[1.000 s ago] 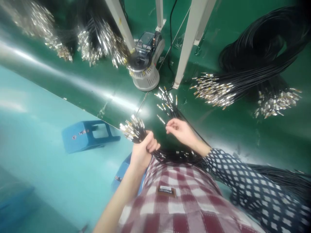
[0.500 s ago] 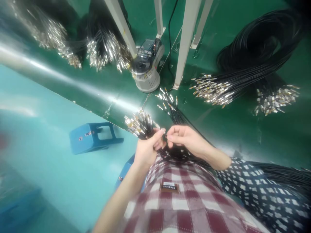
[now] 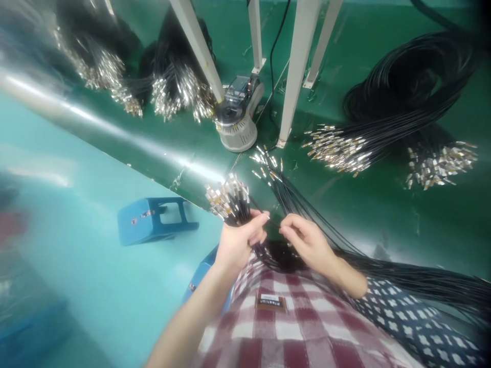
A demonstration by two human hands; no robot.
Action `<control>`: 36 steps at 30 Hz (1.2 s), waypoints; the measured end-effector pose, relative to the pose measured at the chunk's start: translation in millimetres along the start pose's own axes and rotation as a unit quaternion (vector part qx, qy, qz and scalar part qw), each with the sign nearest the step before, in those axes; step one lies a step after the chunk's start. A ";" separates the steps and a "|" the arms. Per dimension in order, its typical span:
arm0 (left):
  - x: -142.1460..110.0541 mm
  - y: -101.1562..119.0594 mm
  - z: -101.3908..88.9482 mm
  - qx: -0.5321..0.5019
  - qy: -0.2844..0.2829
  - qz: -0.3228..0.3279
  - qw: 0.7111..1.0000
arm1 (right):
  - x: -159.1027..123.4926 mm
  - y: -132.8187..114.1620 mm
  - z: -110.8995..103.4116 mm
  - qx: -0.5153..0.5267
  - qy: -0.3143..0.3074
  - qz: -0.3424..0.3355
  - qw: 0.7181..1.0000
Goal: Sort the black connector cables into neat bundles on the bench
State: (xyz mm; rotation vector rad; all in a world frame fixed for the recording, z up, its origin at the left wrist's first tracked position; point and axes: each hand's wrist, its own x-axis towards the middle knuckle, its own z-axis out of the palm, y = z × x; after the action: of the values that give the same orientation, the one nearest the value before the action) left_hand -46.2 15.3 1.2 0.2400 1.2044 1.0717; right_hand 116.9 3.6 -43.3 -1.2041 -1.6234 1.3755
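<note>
My left hand (image 3: 243, 237) is closed around a thick bundle of black cables (image 3: 230, 199), whose shiny metal-and-white connector ends fan out above the fist. To its right, my right hand (image 3: 305, 240) pinches a single thin black cable (image 3: 273, 223), which stretches between the fingers of both hands. Just beyond, a looser group of black cables (image 3: 286, 191) lies on the green tabletop, tips pointing away from me. Dark cable lengths gather at my apron below the hands, partly hidden by them.
On the green table (image 3: 333, 204) stands a grey round-based machine (image 3: 238, 130) among pale metal legs (image 3: 301, 66). Coiled cable bundles (image 3: 402, 97) lie at right, with more bundles (image 3: 176, 87) at far left. A blue stool (image 3: 140, 222) is on the floor at left.
My right hand has moved right, away from my left, drawing the thin cable out between them. The left hand keeps its grip on the bundle. The whole view has shifted slightly.
</note>
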 end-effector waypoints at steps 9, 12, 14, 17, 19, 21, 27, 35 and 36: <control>2.3 1.0 -1.8 -0.018 -0.037 0.023 0.999 | -6.4 -9.0 -14.1 -0.048 -0.065 0.010 0.997; 4.6 -0.7 -3.8 -0.013 -0.025 0.009 1.000 | 14.3 6.6 -21.8 -0.076 -0.100 0.041 0.991; 5.9 -1.9 -7.2 -0.013 -0.026 0.012 1.000 | 38.0 25.9 -26.4 -0.170 -0.029 0.115 0.978; 7.3 -2.6 -13.3 -0.002 -0.026 0.018 0.999 | 72.7 58.0 -26.7 -0.262 0.041 0.192 0.945; 7.8 -2.1 -16.6 0.006 -0.032 0.022 0.999 | 86.1 72.8 -21.3 -0.272 0.025 0.212 0.938; 8.3 -1.2 -18.5 0.006 -0.042 0.025 0.999 | 88.6 77.1 -14.9 -0.265 0.000 0.215 0.940; 10.0 0.8 -15.7 -0.015 -0.038 0.031 0.999 | 47.2 38.9 -18.3 -0.145 -0.068 0.116 0.980; 5.4 3.1 -2.8 0.000 -0.041 0.041 0.998 | -0.8 7.8 -18.4 -0.141 0.018 -0.097 0.985; 4.5 2.9 -2.6 0.002 -0.042 0.038 0.998 | -2.4 7.5 -16.8 -0.150 0.023 -0.108 0.983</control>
State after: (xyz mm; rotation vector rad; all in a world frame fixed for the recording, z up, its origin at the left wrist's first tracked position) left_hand -50.2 19.4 -0.8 0.3329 1.1292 1.1155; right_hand 134.7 7.2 -46.9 -1.1739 -1.9145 0.9865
